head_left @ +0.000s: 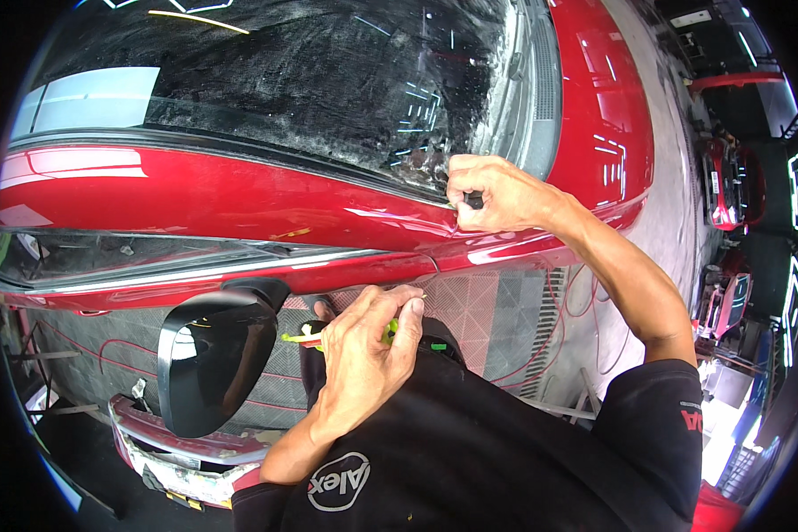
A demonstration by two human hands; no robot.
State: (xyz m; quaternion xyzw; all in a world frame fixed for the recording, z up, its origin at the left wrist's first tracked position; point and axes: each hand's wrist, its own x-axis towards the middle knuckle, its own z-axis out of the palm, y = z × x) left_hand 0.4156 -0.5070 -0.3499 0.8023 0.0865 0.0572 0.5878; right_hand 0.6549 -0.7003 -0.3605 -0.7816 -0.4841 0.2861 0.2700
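My right hand (501, 193) is closed in a pinch at the lower corner of the windshield (301, 89), where the red pillar (204, 191) meets the fender. A tiny pale-green bit shows at its fingertips, too small to name. Lower down, beside the car, my left hand (372, 341) is curled around a slim bright green and red item (301, 338). Its kind is hidden by the fingers. Something very small and pale shows between that hand's thumb and index finger. Dusty white smears cover the dark glass near the cowl (541, 84).
A black side mirror (213, 359) juts out left of my left hand. A detached bumper (182, 452) lies on the floor at lower left. Red hoses (106, 346) trail over the floor tiles. More red car parts (727, 186) stand along the right side.
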